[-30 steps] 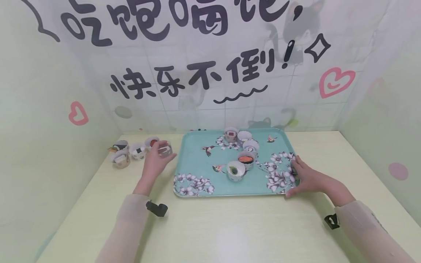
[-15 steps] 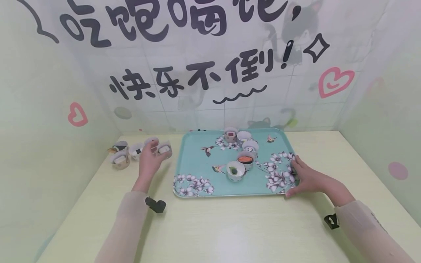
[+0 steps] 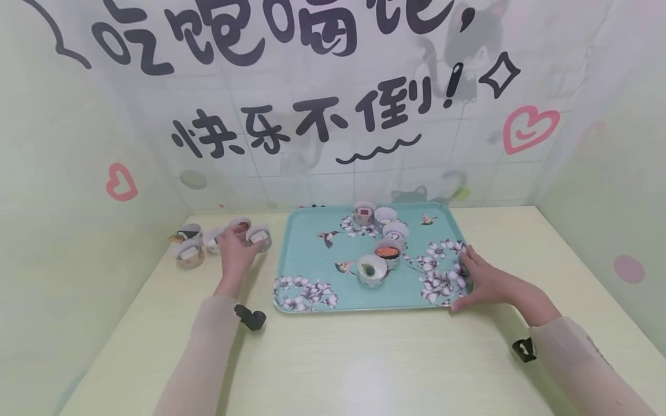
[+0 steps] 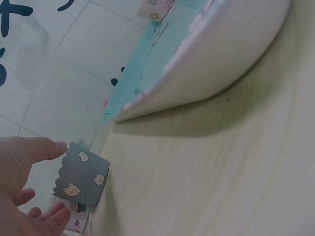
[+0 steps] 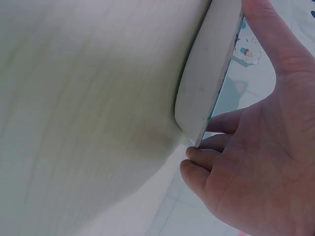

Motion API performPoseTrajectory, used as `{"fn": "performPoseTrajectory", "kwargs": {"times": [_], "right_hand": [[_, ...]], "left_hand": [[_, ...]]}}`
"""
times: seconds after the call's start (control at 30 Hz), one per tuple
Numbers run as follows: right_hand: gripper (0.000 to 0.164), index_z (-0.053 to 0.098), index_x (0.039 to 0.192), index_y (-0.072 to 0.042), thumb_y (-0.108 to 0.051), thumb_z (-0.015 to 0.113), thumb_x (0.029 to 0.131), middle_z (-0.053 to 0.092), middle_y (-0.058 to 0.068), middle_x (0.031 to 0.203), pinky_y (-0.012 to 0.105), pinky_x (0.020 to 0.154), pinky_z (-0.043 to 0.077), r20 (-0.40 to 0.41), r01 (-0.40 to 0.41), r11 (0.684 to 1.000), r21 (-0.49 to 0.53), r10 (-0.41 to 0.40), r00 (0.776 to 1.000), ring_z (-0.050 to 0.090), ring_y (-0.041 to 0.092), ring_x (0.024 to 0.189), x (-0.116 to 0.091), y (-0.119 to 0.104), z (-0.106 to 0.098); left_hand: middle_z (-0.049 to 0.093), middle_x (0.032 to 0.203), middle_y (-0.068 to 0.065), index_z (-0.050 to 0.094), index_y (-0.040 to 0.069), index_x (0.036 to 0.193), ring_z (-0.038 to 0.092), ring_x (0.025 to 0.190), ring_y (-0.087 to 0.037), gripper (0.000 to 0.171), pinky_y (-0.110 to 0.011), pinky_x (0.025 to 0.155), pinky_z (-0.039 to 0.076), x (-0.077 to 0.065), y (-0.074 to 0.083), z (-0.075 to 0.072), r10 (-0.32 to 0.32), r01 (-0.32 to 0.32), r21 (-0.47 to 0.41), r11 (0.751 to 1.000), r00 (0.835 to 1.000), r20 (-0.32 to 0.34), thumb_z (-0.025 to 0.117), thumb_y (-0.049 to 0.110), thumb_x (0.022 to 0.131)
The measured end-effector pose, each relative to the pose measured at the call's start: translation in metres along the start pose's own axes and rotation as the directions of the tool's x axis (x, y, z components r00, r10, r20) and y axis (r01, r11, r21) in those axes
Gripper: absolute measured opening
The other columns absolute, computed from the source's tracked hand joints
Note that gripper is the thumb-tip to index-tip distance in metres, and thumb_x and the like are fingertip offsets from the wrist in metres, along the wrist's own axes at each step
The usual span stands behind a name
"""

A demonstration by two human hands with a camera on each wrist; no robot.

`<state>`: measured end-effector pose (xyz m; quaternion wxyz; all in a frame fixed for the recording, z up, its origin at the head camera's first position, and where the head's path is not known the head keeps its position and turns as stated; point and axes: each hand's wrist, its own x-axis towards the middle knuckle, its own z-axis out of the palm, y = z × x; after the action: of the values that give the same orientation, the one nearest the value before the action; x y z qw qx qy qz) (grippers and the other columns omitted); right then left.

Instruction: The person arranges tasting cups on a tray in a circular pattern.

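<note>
In the head view my left hand (image 3: 237, 254) is over the paper cups left of the tray, fingers spread. Its thumb lies close to a grey cup (image 3: 262, 241) with a white piece inside; in the left wrist view the thumb tip is at that cup's (image 4: 83, 174) scalloped rim. The fingers reach over a cup with a red piece (image 3: 240, 223), partly hidden behind them. My right hand (image 3: 491, 283) holds the turquoise flowered tray (image 3: 312, 254) by its near right corner, thumb on the front edge, fingers along the side rim (image 5: 206, 88).
Several cups with small sushi-like pieces, among them one with an orange piece (image 3: 388, 252) and one with a green piece (image 3: 370, 271), stand in a slanting row on the tray. Two more cups (image 3: 189, 254) stand at the far left, near the side wall. A printed curtain (image 3: 312, 162) hangs behind the table.
My left hand has let go of the grey cup and slid leftward, its fingers now over the neighbouring cups. My right hand and the tray stay in place.
</note>
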<state>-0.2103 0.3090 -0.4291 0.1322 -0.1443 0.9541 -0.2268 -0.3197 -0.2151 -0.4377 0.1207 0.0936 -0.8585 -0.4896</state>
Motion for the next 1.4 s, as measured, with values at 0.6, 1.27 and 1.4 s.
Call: {"fn": "performPoseTrajectory", "kwargs": {"times": [0.6,1.27,1.4], "right_hand": [[0.133,0.007,0.149,0.020,-0.046,0.089,0.068,-0.006,0.046,0.155,0.072,0.114,0.019,0.011,-0.006,1.000,0.020,0.006,1.000,0.006,0.064,0.142,-0.002,-0.005,-0.002],[0.134,0.007,0.149,0.020,-0.047,0.089,0.067,-0.006,0.046,0.154,0.072,0.114,0.019,0.007,-0.005,1.000,0.012,0.005,1.000,0.006,0.064,0.142,-0.002,-0.004,-0.002],[0.134,0.007,0.149,0.021,-0.047,0.089,0.067,-0.006,0.046,0.155,0.072,0.114,0.019,0.006,-0.006,1.000,0.014,0.006,1.000,0.006,0.064,0.142,-0.002,-0.004,-0.002]], "left_hand": [[0.035,0.155,-0.026,0.023,-0.001,0.146,0.035,0.145,-0.042,0.078,-0.048,0.123,0.029,0.008,0.002,0.015,-0.073,0.074,-0.047,0.996,0.997,0.023,0.073,0.011,0.087],[0.040,0.151,-0.029,0.024,0.000,0.149,0.039,0.142,-0.042,0.076,-0.051,0.120,0.033,0.003,0.001,0.005,-0.049,0.043,0.056,0.998,0.993,0.108,0.071,0.015,0.091],[0.039,0.152,-0.030,0.023,0.000,0.150,0.038,0.142,-0.043,0.077,-0.051,0.120,0.033,0.001,0.004,0.002,-0.042,0.033,0.070,0.997,0.990,0.136,0.071,0.016,0.092]]}}
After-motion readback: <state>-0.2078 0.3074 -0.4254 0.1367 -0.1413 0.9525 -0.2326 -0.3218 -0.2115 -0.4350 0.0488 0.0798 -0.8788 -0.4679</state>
